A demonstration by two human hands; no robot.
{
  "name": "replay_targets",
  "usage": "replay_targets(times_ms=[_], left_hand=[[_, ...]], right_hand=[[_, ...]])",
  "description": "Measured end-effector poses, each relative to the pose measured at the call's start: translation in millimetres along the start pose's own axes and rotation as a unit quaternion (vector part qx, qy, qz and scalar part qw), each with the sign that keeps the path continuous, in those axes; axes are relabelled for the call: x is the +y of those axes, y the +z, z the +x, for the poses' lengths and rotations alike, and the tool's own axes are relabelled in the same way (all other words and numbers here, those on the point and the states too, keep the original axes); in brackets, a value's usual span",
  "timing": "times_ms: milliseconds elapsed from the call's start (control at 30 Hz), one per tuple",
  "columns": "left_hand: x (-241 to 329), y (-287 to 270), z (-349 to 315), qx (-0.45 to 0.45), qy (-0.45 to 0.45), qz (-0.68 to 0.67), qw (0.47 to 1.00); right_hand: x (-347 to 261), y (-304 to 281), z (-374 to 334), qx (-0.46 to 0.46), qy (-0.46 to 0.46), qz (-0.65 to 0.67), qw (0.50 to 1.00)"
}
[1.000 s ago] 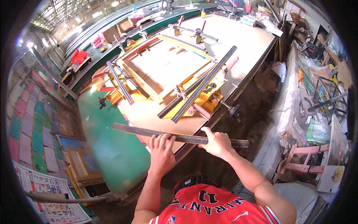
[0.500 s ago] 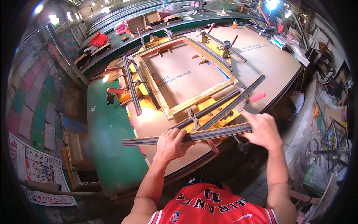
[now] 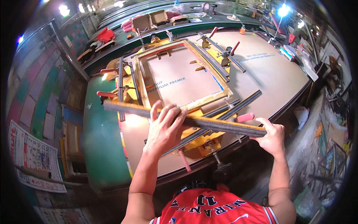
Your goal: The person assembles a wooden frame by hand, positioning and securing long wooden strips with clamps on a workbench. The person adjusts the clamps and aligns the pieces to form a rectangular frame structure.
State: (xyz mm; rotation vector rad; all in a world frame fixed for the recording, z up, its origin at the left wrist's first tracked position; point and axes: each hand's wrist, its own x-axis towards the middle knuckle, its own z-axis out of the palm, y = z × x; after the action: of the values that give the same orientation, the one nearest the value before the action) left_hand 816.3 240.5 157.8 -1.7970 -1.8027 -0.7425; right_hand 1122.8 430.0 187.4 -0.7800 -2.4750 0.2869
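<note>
A long dark bar (image 3: 227,126) with a yellowish edge hangs at a slant above the near side of the worktable. My left hand (image 3: 165,125) is wrapped over it left of its middle, and my right hand (image 3: 271,136) grips its right end. Below it, another dark bar (image 3: 238,107) lies across a yellow clamp piece (image 3: 203,148) with a red handle (image 3: 246,117). Just beyond sits a rectangular wooden frame (image 3: 207,98), ringed by yellow clamps and dark bars on its other sides. The held bar covers part of the near clamp.
A brown board (image 3: 272,71) covers much of the green table (image 3: 99,149). Red-handled clamps (image 3: 105,94) stick out at the left. Far back are open cardboard boxes (image 3: 158,16) and a small orange bottle (image 3: 242,30). Assorted scrap (image 3: 328,149) crowds the floor at right.
The held bar has tilted: its left end has risen and swung away from me, while its right end moved right. Both hands moved with it. The loose bar below has shifted slightly.
</note>
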Motion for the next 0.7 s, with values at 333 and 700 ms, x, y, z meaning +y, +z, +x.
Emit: replay_targets(times_ms=[333, 700], left_hand=[[66, 14, -5, 0.063, -0.214, 0.027, 0.975], [117, 5, -37, 0.063, -0.279, 0.035, 0.958]], right_hand=[[138, -1, 101, 0.019, 0.088, 0.093, 0.992], [92, 148, 323, -0.236, 0.121, 0.223, 0.938]])
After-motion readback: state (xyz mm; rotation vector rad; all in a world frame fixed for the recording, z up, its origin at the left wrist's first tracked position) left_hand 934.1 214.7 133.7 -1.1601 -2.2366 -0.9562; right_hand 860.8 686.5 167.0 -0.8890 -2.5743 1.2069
